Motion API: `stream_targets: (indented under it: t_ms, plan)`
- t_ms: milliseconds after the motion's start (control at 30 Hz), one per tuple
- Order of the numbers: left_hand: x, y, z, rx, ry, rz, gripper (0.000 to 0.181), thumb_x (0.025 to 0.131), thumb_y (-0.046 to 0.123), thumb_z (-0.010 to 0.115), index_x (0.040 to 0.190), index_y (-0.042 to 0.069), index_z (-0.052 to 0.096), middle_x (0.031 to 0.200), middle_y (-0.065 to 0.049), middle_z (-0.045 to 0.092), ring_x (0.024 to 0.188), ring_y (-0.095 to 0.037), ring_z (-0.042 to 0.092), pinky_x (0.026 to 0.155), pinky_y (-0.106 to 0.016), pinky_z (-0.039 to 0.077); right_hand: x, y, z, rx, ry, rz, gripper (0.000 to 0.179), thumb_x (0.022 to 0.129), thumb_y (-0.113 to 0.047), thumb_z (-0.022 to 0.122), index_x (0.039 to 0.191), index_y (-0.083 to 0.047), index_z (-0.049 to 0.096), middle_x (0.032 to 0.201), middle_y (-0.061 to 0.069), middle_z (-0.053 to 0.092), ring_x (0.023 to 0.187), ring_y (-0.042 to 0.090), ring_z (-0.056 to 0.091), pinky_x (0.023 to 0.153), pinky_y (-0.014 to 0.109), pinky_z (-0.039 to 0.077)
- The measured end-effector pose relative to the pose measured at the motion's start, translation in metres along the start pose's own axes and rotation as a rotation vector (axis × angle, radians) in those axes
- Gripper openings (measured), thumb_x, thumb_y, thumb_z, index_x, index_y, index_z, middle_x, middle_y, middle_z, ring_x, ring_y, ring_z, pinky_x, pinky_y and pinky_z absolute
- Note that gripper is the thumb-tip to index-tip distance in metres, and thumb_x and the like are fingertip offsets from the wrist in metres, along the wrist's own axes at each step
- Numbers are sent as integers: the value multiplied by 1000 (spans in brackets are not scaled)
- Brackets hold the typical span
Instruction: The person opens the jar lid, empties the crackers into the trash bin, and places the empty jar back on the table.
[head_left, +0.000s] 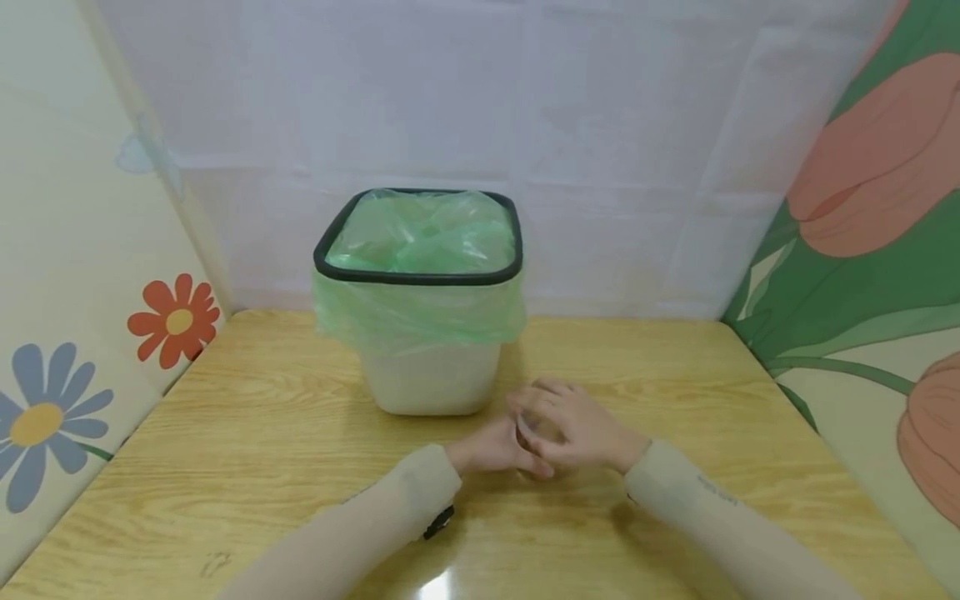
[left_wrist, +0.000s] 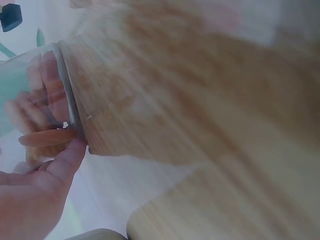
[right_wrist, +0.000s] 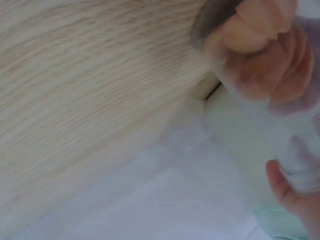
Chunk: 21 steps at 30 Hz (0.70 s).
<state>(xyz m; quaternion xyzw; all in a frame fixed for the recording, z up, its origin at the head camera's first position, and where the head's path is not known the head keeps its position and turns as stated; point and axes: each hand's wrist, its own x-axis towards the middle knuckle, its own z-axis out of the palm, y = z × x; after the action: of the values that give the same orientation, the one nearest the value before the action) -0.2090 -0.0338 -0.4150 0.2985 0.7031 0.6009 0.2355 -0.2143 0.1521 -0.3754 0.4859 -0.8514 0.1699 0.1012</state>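
Note:
A clear cylindrical container (head_left: 546, 427) is between my two hands over the table. Several curved orange-brown pieces (right_wrist: 262, 70) show through its wall; their kind is unclear. My left hand (head_left: 495, 443) grips it from the left, and in the left wrist view the thumb (left_wrist: 67, 162) presses near its rim-like edge (left_wrist: 67, 90). From the right, my right hand (head_left: 581, 423) curls over the upper part. In the right wrist view a fingertip (right_wrist: 277, 180) touches one end of the container. The palms hide much of it in the head view.
Behind and left of the hands stands a white bin (head_left: 438, 383) with a black rim (head_left: 420, 278) and a green plastic liner (head_left: 427, 312) folded over it. The wood-grain table (head_left: 247, 433) meets a white cloth backdrop (head_left: 420, 92) and floral side panels (head_left: 862, 167).

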Motion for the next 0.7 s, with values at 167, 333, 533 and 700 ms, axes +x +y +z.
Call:
stream_targets:
  t_ms: [167, 333, 533, 700]
  plan:
    - [-1, 0, 1, 24, 13, -1, 99, 79, -2, 77, 155, 9, 15, 150, -8, 36, 102, -13, 60, 92, -31, 49, 1, 1, -3, 51, -55, 7, 57, 87, -29, 61, 139, -10, 51, 141, 8, 52, 131, 37, 43, 99, 67, 33]
    - [3, 0, 0, 143, 11, 23, 88, 79, 4, 79, 151, 6, 27, 143, -2, 47, 120, -15, 50, 107, -28, 33, 0, -3, -9, 14, -106, 28, 53, 92, -31, 56, 140, -9, 51, 146, 8, 48, 137, 39, 35, 99, 75, 24]
    - [4, -1, -3, 152, 13, 3, 88, 81, 7, 79, 152, 6, 25, 137, 0, 53, 114, -11, 55, 105, -27, 36, 2, -3, -11, -31, -146, 18, 54, 94, -32, 52, 142, -8, 49, 148, 9, 45, 139, 38, 32, 102, 73, 22]
    - [2, -1, -1, 107, 21, -12, 98, 82, 5, 78, 155, 7, 13, 134, -7, 57, 100, -12, 62, 95, -27, 46, 0, -5, -15, 5, -189, 11, 55, 98, -33, 49, 147, -9, 43, 156, 12, 29, 143, 40, 18, 105, 73, 15]
